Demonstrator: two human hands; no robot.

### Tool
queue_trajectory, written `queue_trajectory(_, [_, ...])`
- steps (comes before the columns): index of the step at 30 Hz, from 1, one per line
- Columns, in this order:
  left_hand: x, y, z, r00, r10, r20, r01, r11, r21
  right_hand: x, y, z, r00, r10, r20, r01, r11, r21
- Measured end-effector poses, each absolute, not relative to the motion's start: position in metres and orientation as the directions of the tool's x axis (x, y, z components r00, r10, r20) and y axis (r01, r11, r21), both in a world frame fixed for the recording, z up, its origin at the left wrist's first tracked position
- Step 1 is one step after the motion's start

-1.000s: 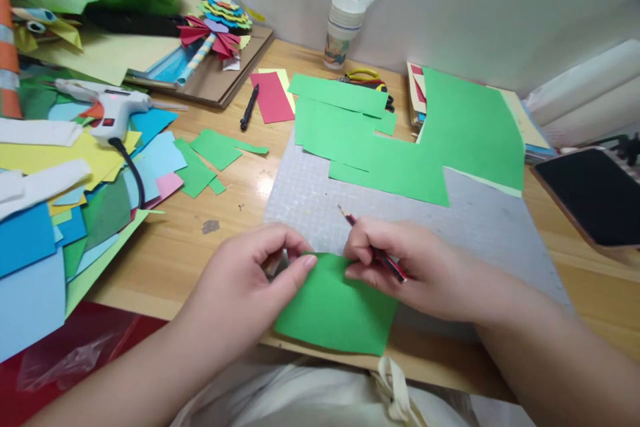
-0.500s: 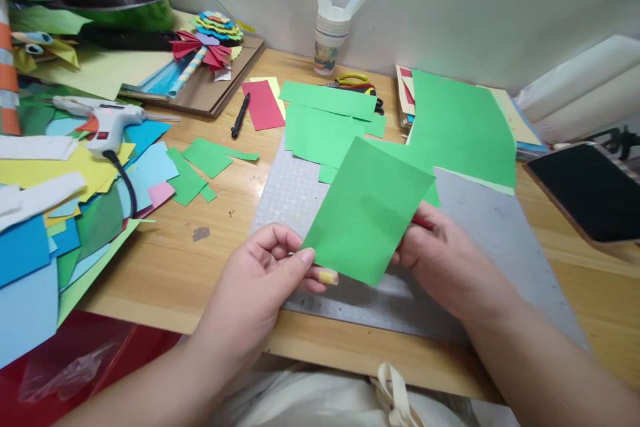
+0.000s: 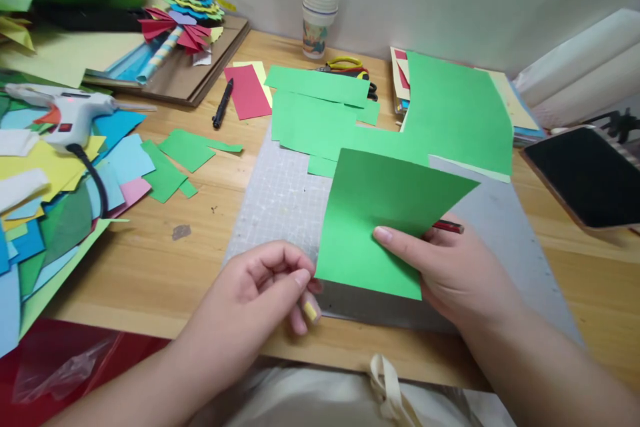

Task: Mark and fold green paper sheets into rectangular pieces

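Observation:
A piece of green paper [image 3: 370,213], slightly bent, is held up in front of me above the grey cutting mat [image 3: 280,213]. My right hand [image 3: 457,267] grips its right side, thumb flat on the front and the other fingers hidden behind. A dark red pencil [image 3: 449,226] also sticks out of that hand; the rest of it is out of sight. At the lower left corner of the paper, my left hand [image 3: 273,293] has thumb and forefinger closed together, with a yellow patch on one finger. Behind the held piece, several green paper pieces [image 3: 317,117] lie overlapping on the mat.
Left on the table are a white glue gun [image 3: 73,117], coloured paper scraps [image 3: 60,167] and a paper flower [image 3: 187,17]. A black pen [image 3: 223,103], paper cups [image 3: 317,20] and yellow-handled pliers [image 3: 345,65] stand or lie farther back. On the right is a dark tablet [image 3: 590,177].
The green paper has turned and bent, its upper right corner swinging right. My right thumb has come round onto its front. The whole view has shifted slightly.

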State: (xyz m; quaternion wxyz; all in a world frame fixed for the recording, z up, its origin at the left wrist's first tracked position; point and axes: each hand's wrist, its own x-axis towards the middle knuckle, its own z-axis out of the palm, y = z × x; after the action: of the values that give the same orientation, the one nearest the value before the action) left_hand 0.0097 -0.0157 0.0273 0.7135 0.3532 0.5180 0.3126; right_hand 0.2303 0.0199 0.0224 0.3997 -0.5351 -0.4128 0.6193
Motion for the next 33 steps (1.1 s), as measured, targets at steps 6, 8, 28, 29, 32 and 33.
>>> queue_trajectory(6, [0.011, -0.015, 0.029, 0.246, 0.819, -0.519, -0.012, 0.538, 0.843, 0.228, 0.017, 0.025, -0.127, 0.932, -0.339, -0.042, -0.346, -0.937])
queue_trajectory(8, [0.012, -0.014, 0.031, 0.254, 0.800, -0.544, -0.005, 0.564, 0.826, 0.227, 0.017, 0.027, -0.133, 0.930, -0.342, -0.035, -0.350, -0.936])
queue_trajectory(28, [0.016, -0.012, 0.039, 0.283, 0.785, -0.552, 0.053, 0.561, 0.826, 0.224, 0.021, 0.029, -0.185, 0.943, -0.277, -0.025, -0.286, -0.958])
queue_trajectory(29, [0.016, -0.012, 0.039, 0.279, 0.788, -0.548, 0.056, 0.557, 0.829, 0.223, 0.021, 0.030, -0.174, 0.950, -0.258, -0.015, -0.264, -0.964])
queue_trajectory(32, [0.017, -0.015, 0.037, 0.258, 0.802, -0.539, 0.062, 0.543, 0.838, 0.222, 0.019, 0.030, -0.147, 0.958, -0.247, 0.045, -0.243, -0.969])
queue_trajectory(33, [0.018, -0.016, 0.036, 0.246, 0.809, -0.535, 0.060, 0.538, 0.841, 0.221, 0.019, 0.031, -0.144, 0.957, -0.252, 0.065, -0.245, -0.967])
